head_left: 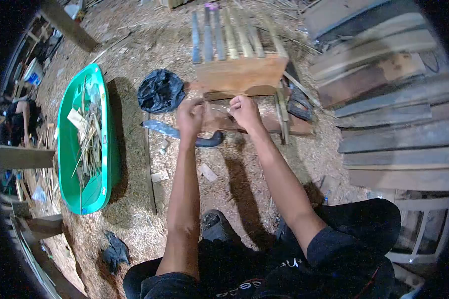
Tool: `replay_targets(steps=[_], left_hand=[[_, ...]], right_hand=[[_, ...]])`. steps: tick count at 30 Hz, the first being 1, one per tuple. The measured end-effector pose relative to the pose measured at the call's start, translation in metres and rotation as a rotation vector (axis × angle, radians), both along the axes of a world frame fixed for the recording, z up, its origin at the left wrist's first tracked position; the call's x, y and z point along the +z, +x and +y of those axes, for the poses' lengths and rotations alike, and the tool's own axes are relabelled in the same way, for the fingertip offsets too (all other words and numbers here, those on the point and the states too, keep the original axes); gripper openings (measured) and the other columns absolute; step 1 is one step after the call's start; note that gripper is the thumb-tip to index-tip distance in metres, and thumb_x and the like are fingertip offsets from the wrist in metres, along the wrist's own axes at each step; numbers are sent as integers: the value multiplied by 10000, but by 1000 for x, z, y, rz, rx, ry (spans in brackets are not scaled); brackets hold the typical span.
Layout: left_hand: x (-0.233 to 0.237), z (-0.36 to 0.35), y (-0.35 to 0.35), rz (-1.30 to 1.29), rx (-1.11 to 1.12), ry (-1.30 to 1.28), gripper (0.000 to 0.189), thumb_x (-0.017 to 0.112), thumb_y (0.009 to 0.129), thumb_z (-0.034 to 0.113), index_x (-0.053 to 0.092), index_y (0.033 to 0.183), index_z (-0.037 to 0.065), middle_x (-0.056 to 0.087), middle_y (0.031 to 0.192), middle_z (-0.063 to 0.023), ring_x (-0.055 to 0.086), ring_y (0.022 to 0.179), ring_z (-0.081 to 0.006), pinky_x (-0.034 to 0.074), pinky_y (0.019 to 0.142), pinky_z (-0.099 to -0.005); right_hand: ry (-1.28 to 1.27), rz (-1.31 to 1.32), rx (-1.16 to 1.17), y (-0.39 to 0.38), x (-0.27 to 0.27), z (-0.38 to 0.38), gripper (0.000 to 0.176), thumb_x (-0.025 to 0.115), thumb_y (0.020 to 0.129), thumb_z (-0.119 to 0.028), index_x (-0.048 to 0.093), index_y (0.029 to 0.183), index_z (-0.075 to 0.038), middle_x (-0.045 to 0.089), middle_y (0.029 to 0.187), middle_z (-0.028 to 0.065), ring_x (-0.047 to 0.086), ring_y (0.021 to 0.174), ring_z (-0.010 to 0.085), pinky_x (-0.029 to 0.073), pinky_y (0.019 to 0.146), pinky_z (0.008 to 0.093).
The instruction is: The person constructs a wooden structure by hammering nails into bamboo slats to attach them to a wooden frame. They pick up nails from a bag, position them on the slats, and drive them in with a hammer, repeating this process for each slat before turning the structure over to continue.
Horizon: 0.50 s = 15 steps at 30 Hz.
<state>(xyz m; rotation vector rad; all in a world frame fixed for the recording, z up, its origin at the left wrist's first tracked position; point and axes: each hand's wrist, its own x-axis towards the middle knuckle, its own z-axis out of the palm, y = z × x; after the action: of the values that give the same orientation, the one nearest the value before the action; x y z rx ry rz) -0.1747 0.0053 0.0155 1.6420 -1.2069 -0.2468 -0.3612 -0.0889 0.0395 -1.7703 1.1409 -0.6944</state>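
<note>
My left hand (pixel 190 117) is raised in front of the wooden block, its fingers curled and blurred. To its right, my right hand (pixel 243 111) is closed with the fingertips pinched. A thin, pale strand (pixel 216 108) seems to run between the two hands; its ends are too small to make out. Behind them stands a wooden block (pixel 242 73) with several long strips (pixel 230 37) lying side by side on top. Below my left hand, a dark curved handle (pixel 210 140) extends from a bluish blade-like piece (pixel 160 128) on the ground.
A green tub (pixel 105 169) with scraps stands at the left. A black plastic bag (pixel 159 90) lies left of the block, a dark curved object (pixel 300 104) to its right. Weathered planks (pixel 384 127) cover the right side. A person (pixel 24 117) shows partly at the far left.
</note>
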Motion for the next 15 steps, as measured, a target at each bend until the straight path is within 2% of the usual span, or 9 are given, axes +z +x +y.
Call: replay_targets(steps=[2, 5, 6, 9, 12, 15], left_hand=[[-5, -17, -42, -2, -219, -62, 296, 686, 780, 62, 698, 1074, 28, 692, 1032, -165, 637, 1007, -358, 488, 929, -410], [20, -25, -83, -25, -165, 136, 327, 694, 776, 66, 691, 1102, 48, 683, 1081, -174, 622, 1058, -365, 487, 940, -411], [22, -28, -88, -36, -223, 122, 347, 706, 772, 80, 691, 1119, 72, 682, 1100, -180, 619, 1081, -361, 489, 943, -418], [25, -37, -107, -31, -278, 158, 357, 719, 767, 89, 693, 1123, 83, 687, 1112, -166, 624, 1078, -350, 494, 933, -422], [22, -50, -119, -123, -331, 44, 320, 732, 764, 110, 712, 1082, 86, 698, 1091, -146, 631, 1064, -340, 502, 908, -419], [15, -66, -133, -132, -343, 67, 259, 741, 764, 135, 735, 1017, 83, 709, 1057, -136, 643, 1029, -337, 507, 888, -414]], right_hand=[[40, 72, 15, -31, 16, -9, 225, 738, 749, 21, 633, 948, 16, 710, 815, 122, 690, 712, 171, 539, 629, 287], [237, 39, 1, -64, 6, -35, 226, 733, 736, 31, 634, 939, 26, 705, 806, 118, 681, 704, 172, 530, 614, 294], [185, -24, -28, -74, 12, -38, 227, 725, 726, 44, 633, 934, 33, 704, 802, 113, 670, 680, 167, 527, 601, 294], [132, 28, -53, -95, 28, -45, 225, 709, 725, 54, 631, 936, 38, 705, 802, 119, 665, 658, 162, 525, 580, 283], [181, 60, -21, -111, 32, -52, 247, 703, 727, 63, 624, 960, 41, 698, 800, 122, 660, 646, 156, 527, 580, 282], [303, 1, 15, -121, 33, -55, 243, 722, 763, 53, 611, 979, 49, 695, 800, 131, 658, 646, 161, 525, 569, 279]])
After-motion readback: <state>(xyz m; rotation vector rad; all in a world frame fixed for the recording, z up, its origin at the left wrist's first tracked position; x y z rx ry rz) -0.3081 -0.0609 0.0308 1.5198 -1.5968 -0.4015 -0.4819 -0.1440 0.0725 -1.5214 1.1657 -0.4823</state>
